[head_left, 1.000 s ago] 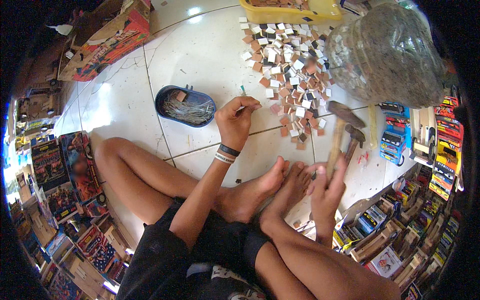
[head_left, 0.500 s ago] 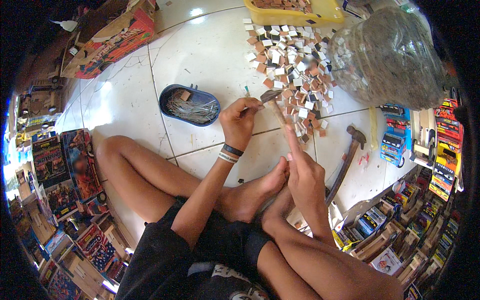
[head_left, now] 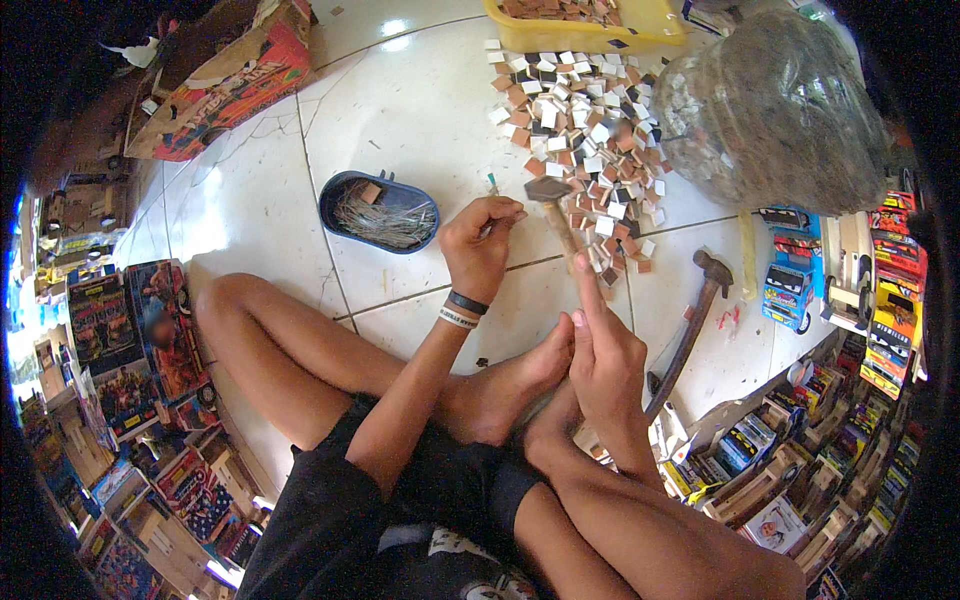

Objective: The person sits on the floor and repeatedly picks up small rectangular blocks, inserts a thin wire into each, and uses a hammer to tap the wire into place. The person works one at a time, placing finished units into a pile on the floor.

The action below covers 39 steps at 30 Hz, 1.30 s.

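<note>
Perhaps pinched left hand (head_left: 478, 245), contents unclear

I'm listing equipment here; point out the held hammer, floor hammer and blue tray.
Held hammer (head_left: 564, 226), head view, on its handle.
Floor hammer (head_left: 688, 335), head view, on its handle.
Blue tray (head_left: 410, 187), head view, on its rim.

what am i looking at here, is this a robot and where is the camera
There's no machine here, just bare hands. The picture comes from a wide fisheye camera worn on the head, looking down, so straight edges bend near the rim. The right hand grips a hammer by its wooden handle. The left hand has its fingertips pinched together; anything between them is too small to make out. On the tiled floor lie a blue tray of thin metal nails, many small square pieces and a second hammer. A yellow tub stands at the top.
</note>
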Each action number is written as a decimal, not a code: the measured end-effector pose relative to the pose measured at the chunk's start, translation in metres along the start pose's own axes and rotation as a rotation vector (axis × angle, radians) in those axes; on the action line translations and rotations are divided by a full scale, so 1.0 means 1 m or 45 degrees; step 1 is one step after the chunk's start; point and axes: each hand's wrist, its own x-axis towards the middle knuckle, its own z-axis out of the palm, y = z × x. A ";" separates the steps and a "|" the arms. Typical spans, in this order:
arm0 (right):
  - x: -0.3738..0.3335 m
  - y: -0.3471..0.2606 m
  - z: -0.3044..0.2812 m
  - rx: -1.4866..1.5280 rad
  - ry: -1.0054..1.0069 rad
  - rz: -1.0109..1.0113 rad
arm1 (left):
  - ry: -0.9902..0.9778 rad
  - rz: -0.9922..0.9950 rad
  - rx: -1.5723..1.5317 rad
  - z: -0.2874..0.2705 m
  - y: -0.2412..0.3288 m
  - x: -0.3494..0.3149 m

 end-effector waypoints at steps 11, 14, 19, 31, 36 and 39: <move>0.003 0.000 -0.006 0.026 0.240 -0.227 | -0.005 0.003 0.079 0.002 -0.001 0.001; 0.008 -0.001 -0.005 0.020 0.084 -0.199 | -0.007 -0.019 0.027 0.001 -0.002 0.001; 0.005 -0.003 -0.015 -0.030 -0.117 -0.017 | -0.048 -0.010 0.090 0.000 -0.002 0.003; 0.000 0.006 0.009 -0.096 -0.149 -0.096 | -0.059 -0.001 0.102 0.000 -0.011 0.002; 0.003 -0.007 -0.006 0.138 0.158 -0.204 | -0.067 0.002 -0.036 0.002 -0.011 0.002; 0.004 -0.008 -0.005 0.171 0.182 -0.063 | -0.082 -0.003 -0.071 0.001 -0.012 0.003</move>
